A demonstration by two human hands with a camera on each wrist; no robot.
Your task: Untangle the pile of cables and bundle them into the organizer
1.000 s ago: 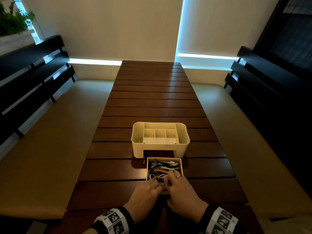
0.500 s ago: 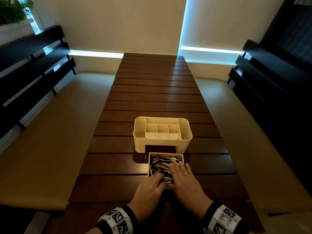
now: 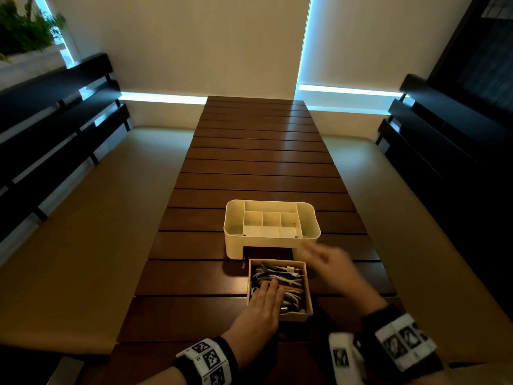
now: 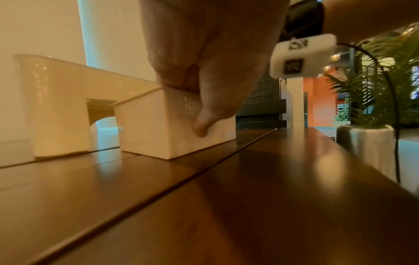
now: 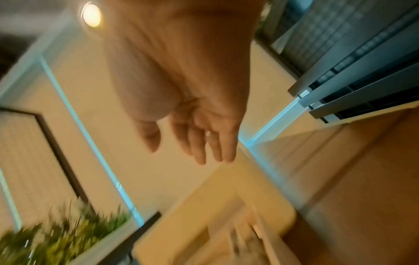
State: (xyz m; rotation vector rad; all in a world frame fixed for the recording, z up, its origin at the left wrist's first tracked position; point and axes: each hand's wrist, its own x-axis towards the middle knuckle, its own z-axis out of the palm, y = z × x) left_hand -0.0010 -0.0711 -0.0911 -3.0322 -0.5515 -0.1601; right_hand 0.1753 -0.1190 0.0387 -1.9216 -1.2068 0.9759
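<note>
2 hands (image 3: pixel 262 304) (image 3: pixel 330 266) differ — left fingers (image 3: pixel 268 287) grip the drawer (image 3: pixel 295 318) (cables (image 3: pixel 280 276) inside), right fingers (image 5: pixel 201 143) loose, blurred.

No words, brand names or numbers can be read anywhere. The only signs are black-and-white square marker patterns printed on the white blocks of the left wristband (image 3: pixel 206 359) and the right wristband (image 3: pixel 399 343); one such block (image 4: pixel 299 55) also shows in the left wrist view. They are coded patterns, not letters.
</note>
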